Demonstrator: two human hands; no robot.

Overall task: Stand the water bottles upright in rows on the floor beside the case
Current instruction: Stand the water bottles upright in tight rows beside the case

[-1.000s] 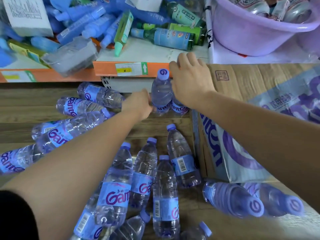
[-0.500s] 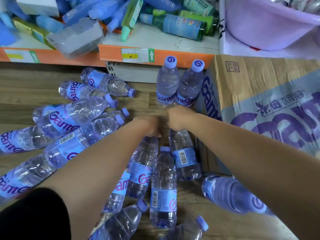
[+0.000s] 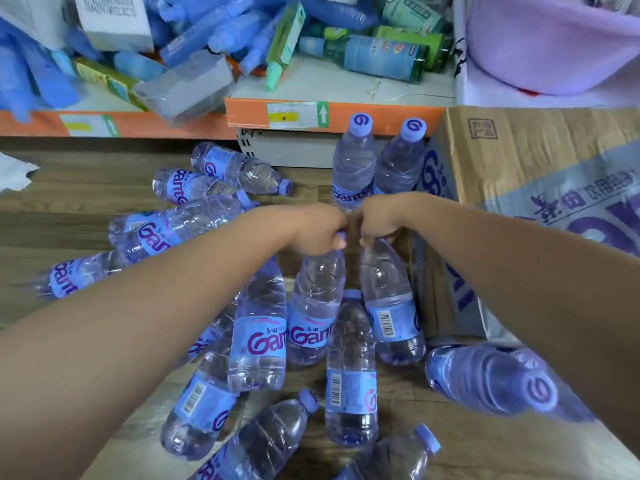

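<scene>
Two clear water bottles with purple caps stand upright side by side, one (image 3: 354, 164) on the left and one (image 3: 400, 161) against the cardboard case (image 3: 512, 157). Several more bottles lie flat on the wooden floor. My left hand (image 3: 320, 230) is closed around the neck of a lying bottle (image 3: 313, 306). Beside it, my right hand (image 3: 379, 220) grips the neck of another lying bottle (image 3: 391, 306) next to the case. The two hands nearly touch. Both caps are hidden under my fingers.
An orange-edged shelf (image 3: 346, 114) behind the upright bottles holds blue packages and green bottles. A lilac basin (image 3: 554, 46) sits above the case. More bottles lie at the left (image 3: 166, 230), and one bottle (image 3: 491, 379) lies close to the camera at the right.
My hands left the two upright bottles, came back toward me and closed on the necks of two lying bottles.
</scene>
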